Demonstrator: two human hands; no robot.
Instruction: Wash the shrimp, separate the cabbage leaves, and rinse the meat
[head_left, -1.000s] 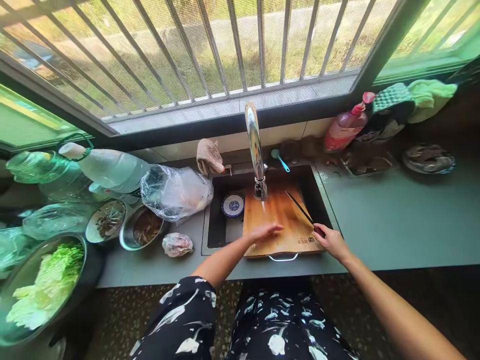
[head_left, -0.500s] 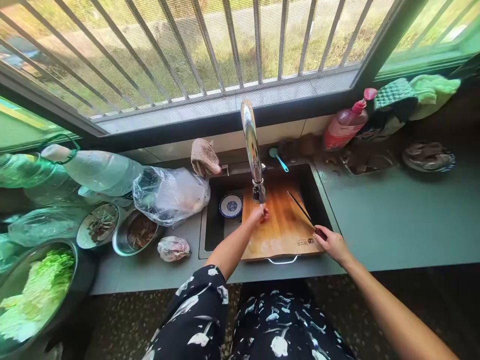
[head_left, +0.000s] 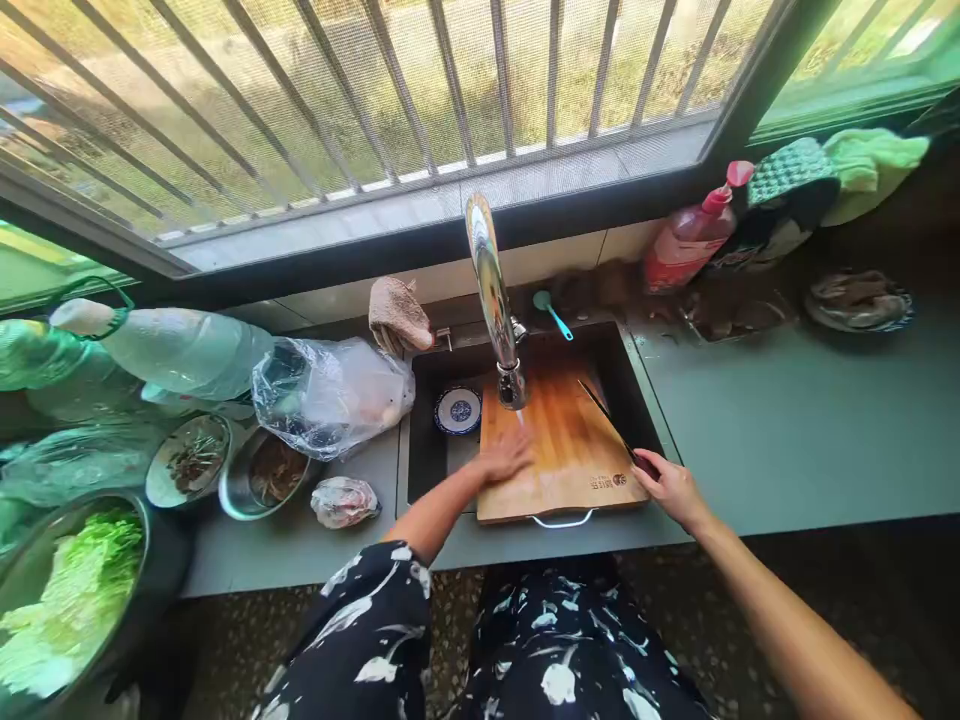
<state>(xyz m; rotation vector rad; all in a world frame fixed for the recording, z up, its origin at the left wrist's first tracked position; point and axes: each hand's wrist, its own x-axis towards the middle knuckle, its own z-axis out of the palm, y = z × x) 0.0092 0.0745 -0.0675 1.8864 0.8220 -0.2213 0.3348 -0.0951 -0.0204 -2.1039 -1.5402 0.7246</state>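
A wooden cutting board (head_left: pixel 577 455) lies across the right half of a dark sink (head_left: pixel 439 470), under a chrome faucet (head_left: pixel 491 290) with water running. My left hand (head_left: pixel 506 455) lies flat on the board's left side, fingers spread, just below the spout. My right hand (head_left: pixel 671 485) grips the dark handle of a knife (head_left: pixel 611 425) at the board's right edge, its blade resting along the board and pointing away from me.
A small blue-and-white dish (head_left: pixel 457 410) sits in the sink. Left counter: plastic bag (head_left: pixel 330 390), water bottles (head_left: pixel 172 345), two metal bowls (head_left: pixel 270 470), a large bowl of cabbage (head_left: pixel 71 590). A cloth (head_left: pixel 397 312), red soap bottle (head_left: pixel 694 235) and plate (head_left: pixel 859 300) stand behind.
My left hand went up under the faucet stream, then came back down flat onto the board's left part. My right hand kept hold of the knife in place.
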